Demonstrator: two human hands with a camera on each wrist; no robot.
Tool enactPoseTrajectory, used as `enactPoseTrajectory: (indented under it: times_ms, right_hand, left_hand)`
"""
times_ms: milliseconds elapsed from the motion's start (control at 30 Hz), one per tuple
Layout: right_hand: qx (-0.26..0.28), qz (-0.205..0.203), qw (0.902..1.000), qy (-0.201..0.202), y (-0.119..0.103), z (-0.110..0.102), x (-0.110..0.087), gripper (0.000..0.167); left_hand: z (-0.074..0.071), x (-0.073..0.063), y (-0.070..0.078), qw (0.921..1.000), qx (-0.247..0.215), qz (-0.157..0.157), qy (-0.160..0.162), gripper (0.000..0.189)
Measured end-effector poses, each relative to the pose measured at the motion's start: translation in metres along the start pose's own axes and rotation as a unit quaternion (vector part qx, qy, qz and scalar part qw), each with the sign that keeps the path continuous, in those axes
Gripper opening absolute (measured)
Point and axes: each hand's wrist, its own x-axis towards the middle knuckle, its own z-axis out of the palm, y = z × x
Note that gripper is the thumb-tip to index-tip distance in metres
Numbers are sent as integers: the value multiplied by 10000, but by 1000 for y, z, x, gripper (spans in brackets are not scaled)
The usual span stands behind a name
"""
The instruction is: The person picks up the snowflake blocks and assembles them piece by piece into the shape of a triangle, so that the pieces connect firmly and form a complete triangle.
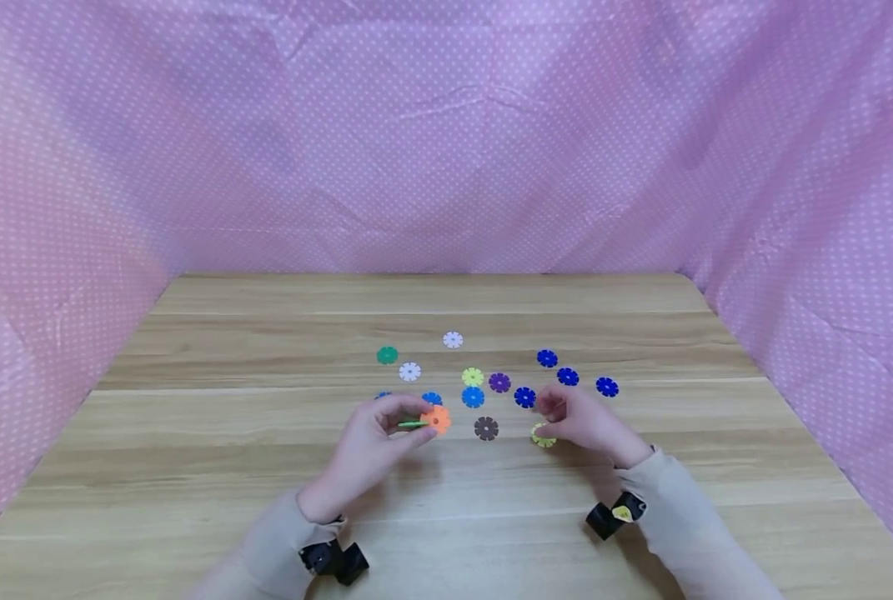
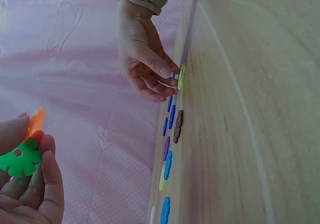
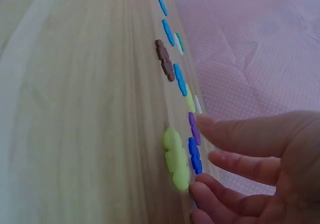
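Observation:
My left hand (image 1: pixel 367 437) pinches two notched plastic discs set at an angle to each other, an orange disc (image 1: pixel 440 417) and a green disc (image 2: pixel 24 165). Thumb and fingertips hold them above the table. Over on the right, my right hand (image 1: pixel 583 421) hovers low with its thumb and fingers apart, nothing between them. Beside its fingertips a yellow-green disc (image 3: pixel 175 159) lies flat on the wood, partly hidden by the thumb in the head view. A brown disc (image 1: pixel 479 430) lies between the two hands.
Several more discs lie flat past the hands: dark blue discs (image 1: pixel 568 377) at right, a purple disc (image 1: pixel 499 382), a light blue disc (image 1: pixel 473 397), a white disc (image 1: pixel 410 372) and a dark green disc (image 1: pixel 388 355). Pink dotted cloth (image 1: pixel 446 167) surrounds the wooden table (image 1: pixel 266 333).

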Motion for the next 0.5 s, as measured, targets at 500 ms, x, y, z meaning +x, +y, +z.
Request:
enactPoseTrajectory:
  times_ms: [500]
  right_hand:
    - [-325, -153, 9992, -180, 7, 5, -1, 28]
  left_hand:
    - [1, -1, -1, 9998, 67, -200, 58, 28]
